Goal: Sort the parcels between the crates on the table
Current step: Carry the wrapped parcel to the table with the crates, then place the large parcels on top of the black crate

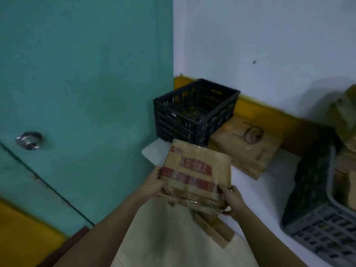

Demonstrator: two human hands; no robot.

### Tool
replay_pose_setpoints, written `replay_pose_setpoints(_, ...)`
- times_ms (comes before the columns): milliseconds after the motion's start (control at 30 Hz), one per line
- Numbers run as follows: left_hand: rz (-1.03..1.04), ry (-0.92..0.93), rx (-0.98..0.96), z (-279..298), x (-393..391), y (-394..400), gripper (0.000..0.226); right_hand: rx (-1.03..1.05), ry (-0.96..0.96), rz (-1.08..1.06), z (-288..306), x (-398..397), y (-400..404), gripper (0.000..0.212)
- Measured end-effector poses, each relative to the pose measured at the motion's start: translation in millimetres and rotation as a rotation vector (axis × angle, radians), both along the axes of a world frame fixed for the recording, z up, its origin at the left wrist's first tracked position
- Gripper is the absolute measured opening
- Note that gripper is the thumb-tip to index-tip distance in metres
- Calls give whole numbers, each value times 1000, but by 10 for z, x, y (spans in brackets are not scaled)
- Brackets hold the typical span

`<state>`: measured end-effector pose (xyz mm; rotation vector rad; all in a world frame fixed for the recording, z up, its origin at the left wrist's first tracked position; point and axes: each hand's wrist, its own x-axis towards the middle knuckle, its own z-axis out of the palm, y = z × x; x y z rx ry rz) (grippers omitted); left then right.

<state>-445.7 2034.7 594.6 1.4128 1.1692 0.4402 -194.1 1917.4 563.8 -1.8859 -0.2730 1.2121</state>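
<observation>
A: The left hand (pixel 154 182) and right hand (pixel 234 201) each curl fingers round a near corner of the flat brown cardboard parcel with red print (pixel 194 174), held above the white table (pixel 154 151).

B: It should stay level and clear the black slatted plastic crate (pixel 194 110) rim. Its long axis runs left-right, far edge tipped toward that crate; the grey crate (pixel 323 224) sits right.

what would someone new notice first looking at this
First, the brown parcel with red print, held up at the centre over the table, the left hand gripping its left edge and the right hand its lower right corner. Just behind it, a black crate sits in the corner against the teal door. A grey crate holding parcels stands at the right edge.
</observation>
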Motion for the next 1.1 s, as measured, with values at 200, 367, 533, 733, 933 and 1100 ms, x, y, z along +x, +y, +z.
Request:
replay_pose_setpoints(200,-258,52,-25,-227,536,278,55,-89,-82,-232,-280,46,-167,37)
replay_pose_setpoints(367,-407,157,27,-423,997,513,68,-95,-186,-339,-498,203,-33,45)
replay_pose_setpoints(533,-779,528,390,-595,1320,729,97,-72,-271,-448,-546,322,216,46)
replay_pose_setpoints(733,-907,709,878,-907,1528,1060,101,29,-317,-509,-682,450,417,53)
replay_pose_setpoints(933,-875,742,1114,-1126,1508,1107,113,40,-306,-536,-731,435,429,58)
replay_pose_setpoints(1100,-1039,812,1210,-891,1692,1253,104,2,-289,-588,-702,444,476,58)
